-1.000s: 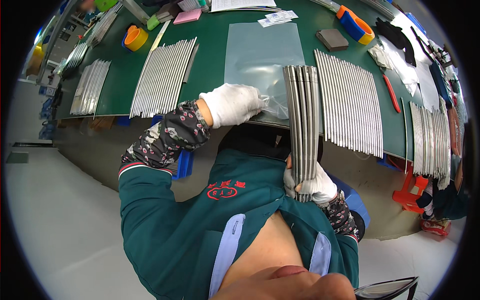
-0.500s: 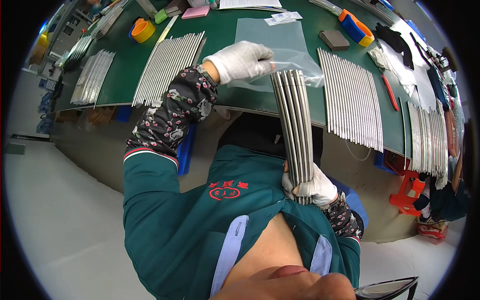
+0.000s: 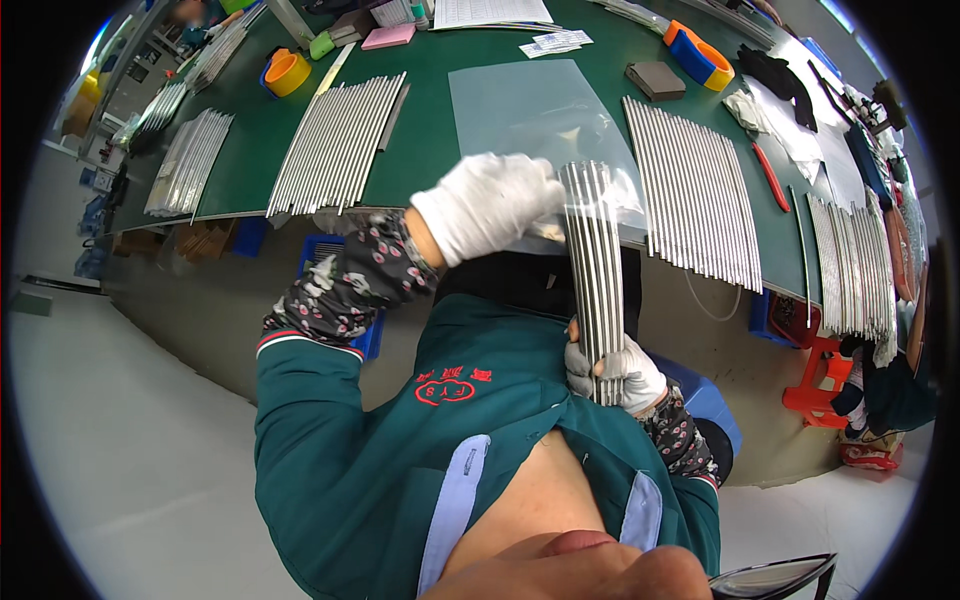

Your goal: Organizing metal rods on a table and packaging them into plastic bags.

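Note:
A bundle of shiny metal rods (image 3: 597, 290) points away from my body, over the table's near edge. My right hand (image 3: 628, 376), in a white glove with bare fingertips, is wrapped round its near end. A clear plastic bag (image 3: 510, 100) lies flat on the table, its near part lifted round the bundle's far ends. Beside those ends, my gloved left hand (image 3: 490, 207) is closed on the bag's near edge; its fingertips are partly hidden.
Flat rows of rods lie on the green table, one row (image 3: 690, 195) right of the bag and another (image 3: 340, 145) to the left. Beyond are a grey block (image 3: 655, 80), tape dispensers (image 3: 698, 55), and red-handled pliers (image 3: 770, 178). A red stool (image 3: 815, 385) stands at lower right.
My left hand has come nearer to me, drawing the bag's edge down past the rods' far ends. The bundle's far end sits slightly lower; my right hand keeps its grip.

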Action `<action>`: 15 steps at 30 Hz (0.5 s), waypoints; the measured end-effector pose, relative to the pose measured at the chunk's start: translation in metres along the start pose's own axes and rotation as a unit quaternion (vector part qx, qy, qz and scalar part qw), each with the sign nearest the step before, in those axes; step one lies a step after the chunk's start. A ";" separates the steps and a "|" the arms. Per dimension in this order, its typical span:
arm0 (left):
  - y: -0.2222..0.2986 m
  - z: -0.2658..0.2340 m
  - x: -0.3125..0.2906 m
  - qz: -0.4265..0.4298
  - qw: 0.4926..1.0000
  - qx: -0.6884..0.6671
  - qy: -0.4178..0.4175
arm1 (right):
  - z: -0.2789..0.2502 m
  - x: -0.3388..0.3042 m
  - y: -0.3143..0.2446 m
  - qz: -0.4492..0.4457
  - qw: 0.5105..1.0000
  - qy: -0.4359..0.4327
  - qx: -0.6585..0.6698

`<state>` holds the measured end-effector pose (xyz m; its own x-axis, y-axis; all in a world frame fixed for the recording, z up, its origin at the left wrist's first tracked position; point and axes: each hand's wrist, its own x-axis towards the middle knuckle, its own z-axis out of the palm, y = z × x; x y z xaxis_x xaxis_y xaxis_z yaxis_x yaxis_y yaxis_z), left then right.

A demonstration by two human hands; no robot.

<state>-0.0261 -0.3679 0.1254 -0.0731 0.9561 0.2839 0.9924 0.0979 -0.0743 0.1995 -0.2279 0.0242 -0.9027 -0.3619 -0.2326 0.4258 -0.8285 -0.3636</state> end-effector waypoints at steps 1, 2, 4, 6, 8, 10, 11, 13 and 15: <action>0.010 0.005 0.002 0.012 1.000 0.021 0.011 | 0.000 0.002 -0.001 0.000 1.000 -0.001 -0.002; 0.020 0.009 0.004 0.030 0.999 0.014 0.005 | 0.001 0.005 -0.002 0.009 1.000 -0.004 0.003; 0.041 0.014 -0.005 0.056 0.998 -0.017 0.005 | 0.004 0.011 -0.005 0.019 1.000 -0.003 0.009; 0.055 0.012 -0.019 0.044 0.998 -0.029 -0.044 | -0.003 0.018 -0.006 0.020 0.999 -0.003 0.038; 0.054 0.029 -0.047 -0.018 0.998 -0.044 0.036 | -0.006 0.025 -0.008 0.012 0.998 -0.022 0.059; 0.056 0.058 -0.073 -0.147 0.972 -0.006 0.186 | -0.003 0.034 -0.008 0.005 0.996 -0.031 0.078; 0.058 0.066 -0.080 -0.225 0.947 -0.004 0.231 | -0.001 0.039 -0.010 0.000 0.994 -0.039 0.098; 0.058 0.092 -0.088 -0.338 0.887 -0.061 0.308 | 0.000 0.046 -0.011 -0.001 0.992 -0.061 0.106; 0.067 0.111 -0.096 -0.508 0.736 -0.388 0.225 | 0.008 0.050 -0.014 -0.013 0.989 -0.073 0.126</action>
<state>0.0361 -0.4226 -0.0132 -0.9486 0.2943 0.1161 0.2186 0.3442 0.9131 0.1478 -0.2383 0.0249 -0.9206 -0.3805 -0.0873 0.3891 -0.9125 -0.1263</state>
